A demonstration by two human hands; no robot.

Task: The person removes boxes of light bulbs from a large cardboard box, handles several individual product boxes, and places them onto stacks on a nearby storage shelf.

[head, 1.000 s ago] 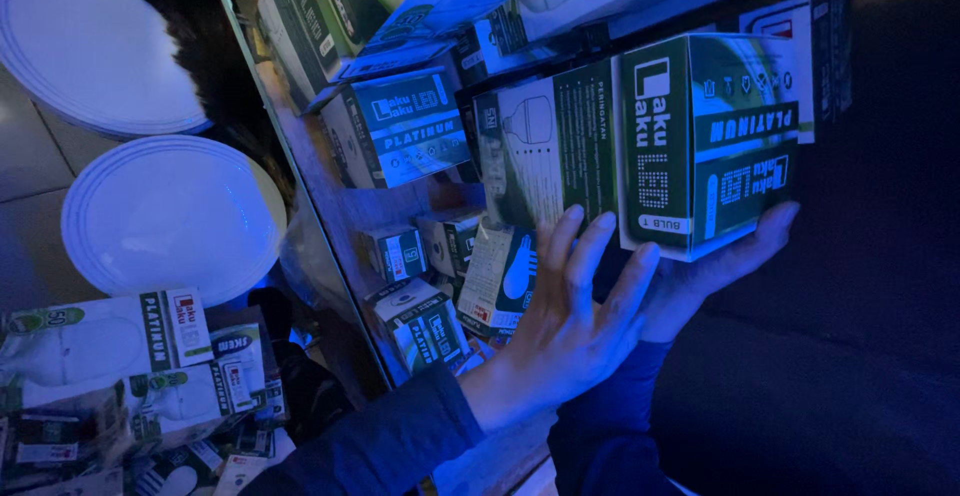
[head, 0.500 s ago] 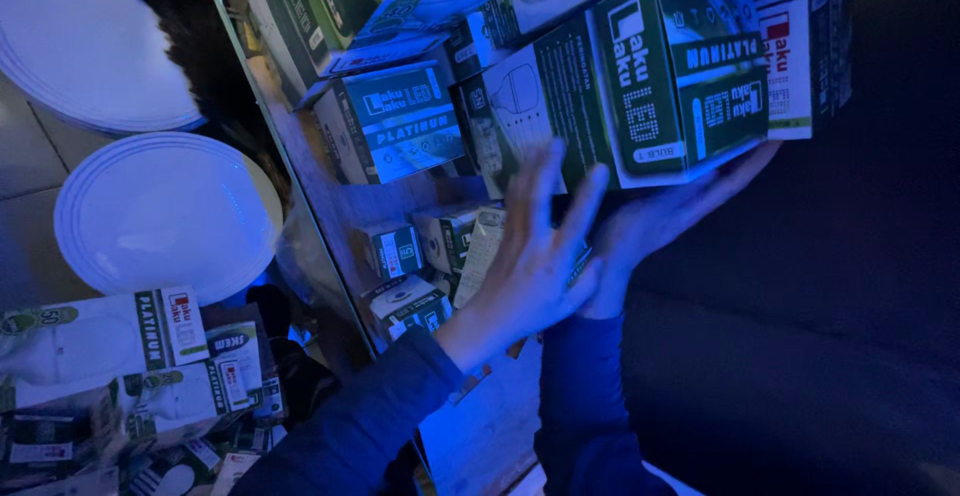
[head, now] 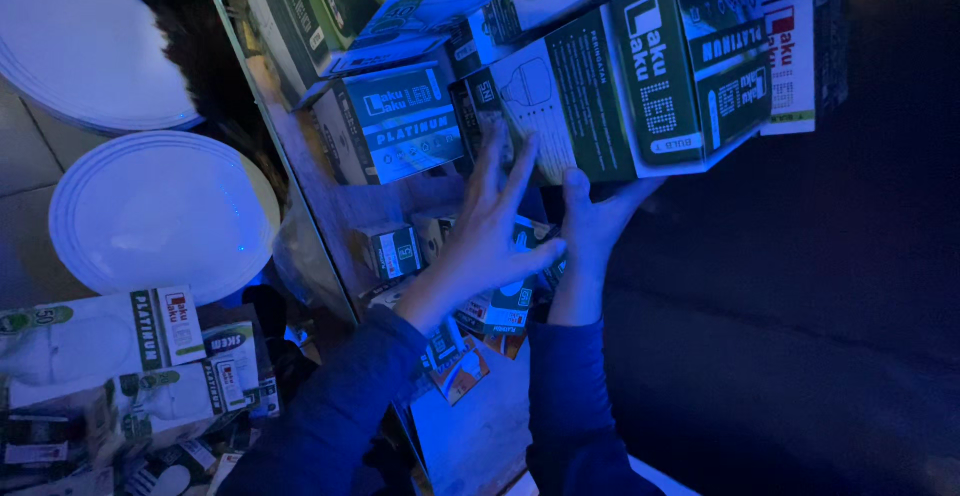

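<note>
Fingers: left hand (head: 490, 246) has its fingers (head: 492, 161) spread wide, flat against the near face of the large green-and-white carton (head: 640, 76), steadying it
Right hand: right hand (head: 597, 218) cups the carton's lower edge, thumb up, bearing its weight; not closed around it
Carton: tilted, at 1 o'clock from the hands, level with the stacked cartons (head: 395, 121) at its 9 o'clock
Shelf: small boxes (head: 390, 251) at 9 o'clock of the left hand
Round white lamps (head: 160, 211): well apart, at 9 o'clock
</note>
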